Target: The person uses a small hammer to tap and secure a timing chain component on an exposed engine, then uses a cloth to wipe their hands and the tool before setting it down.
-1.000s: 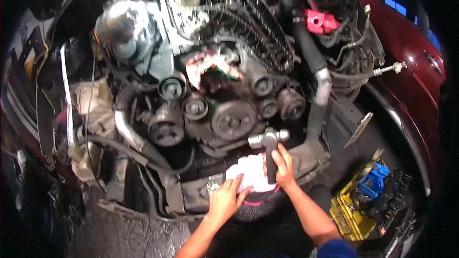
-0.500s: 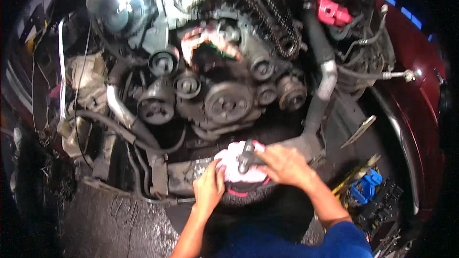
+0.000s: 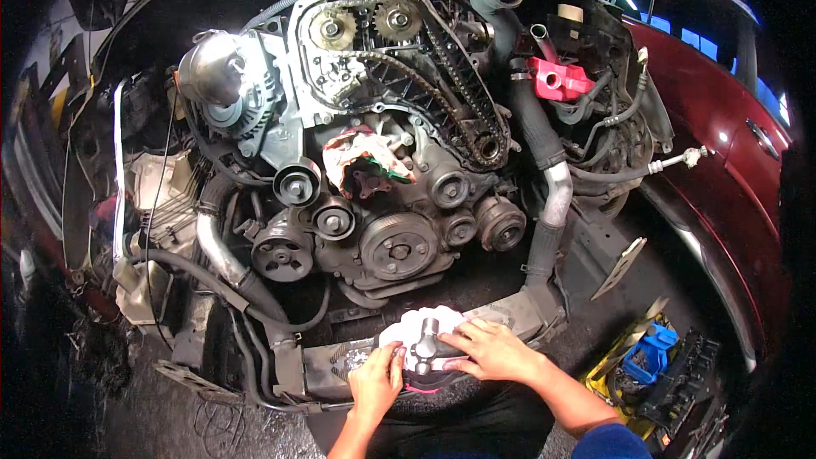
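My left hand [image 3: 374, 384] pinches the near left edge of a white cloth [image 3: 399, 332] with dark and pink parts underneath. On the cloth lies a small dark grey metal part [image 3: 427, 345] with rounded, cylinder-like ends; its exact kind is unclear. My right hand [image 3: 500, 354] comes in from the right, its fingers closed on the metal part's right side. Both hands are over the front crossmember [image 3: 327, 368] of a car, on the near side of an opened engine.
Beyond my hands, the engine shows a crankshaft pulley [image 3: 398, 246], a timing chain [image 3: 438, 89] and two sprockets [image 3: 330, 27]. A crumpled plastic wrapper [image 3: 361, 153] sits mid-engine. Hoses run down both sides. At right are a red car door [image 3: 710, 93] and a blue tray [image 3: 651, 355].
The view has tilted up, bringing the sprockets into sight, and has sharpened. My hands appear lower in the picture. The metal part stands straighter on the cloth.
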The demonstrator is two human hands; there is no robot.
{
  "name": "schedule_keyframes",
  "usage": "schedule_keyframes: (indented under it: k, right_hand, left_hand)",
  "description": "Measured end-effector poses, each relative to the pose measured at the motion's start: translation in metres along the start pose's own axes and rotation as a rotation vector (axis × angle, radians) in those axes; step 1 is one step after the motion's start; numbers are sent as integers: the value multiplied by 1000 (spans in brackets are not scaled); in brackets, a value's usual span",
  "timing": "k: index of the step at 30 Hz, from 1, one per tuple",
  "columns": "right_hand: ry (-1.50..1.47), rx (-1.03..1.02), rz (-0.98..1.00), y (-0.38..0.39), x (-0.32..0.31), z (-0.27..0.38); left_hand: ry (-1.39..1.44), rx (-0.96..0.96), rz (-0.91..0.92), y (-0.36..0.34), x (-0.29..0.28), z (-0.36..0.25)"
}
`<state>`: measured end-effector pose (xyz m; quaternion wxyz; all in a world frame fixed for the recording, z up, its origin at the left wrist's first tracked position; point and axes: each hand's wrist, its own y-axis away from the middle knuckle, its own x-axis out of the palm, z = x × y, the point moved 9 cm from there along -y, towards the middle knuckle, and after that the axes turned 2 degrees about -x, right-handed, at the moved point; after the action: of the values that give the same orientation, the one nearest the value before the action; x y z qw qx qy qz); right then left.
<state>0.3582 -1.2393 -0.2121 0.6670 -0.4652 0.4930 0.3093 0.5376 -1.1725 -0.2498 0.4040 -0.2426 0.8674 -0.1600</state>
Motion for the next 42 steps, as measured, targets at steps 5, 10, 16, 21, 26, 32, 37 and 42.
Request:
schedule_keyframes:
  k: [5,10,16,21,26,32,37,42]
  right_hand:
    - [-54,-64,-553,-58,-134,-21]
    - [-108,-33,-914,-148,-267,-50]
    - [-434,107,-816,-238,-309,-105]
    - [-731,114,-800,-265,-295,-116]
    - [-741,107,-818,-275,-287,-124]
    - [-678,80,-827,-282,-287,-130]
    - [-366,101,-858,-282,-297,-139]
    - [-237,148,-888,-279,-301,-134]
  left_hand:
    - [4,16,-16,0,-2,4]
    - [61,34,-105,0,-4,9]
    - [43,4,-173,0,-6,9]
    - [52,-59,-141,-1,-6,12]
    - [60,-11,-185,-1,-7,10]
    - [18,-14,-182,0,-7,13]
    - [-5,-13,-155,1,-2,14]
    - [10,-22,-172,0,-6,10]
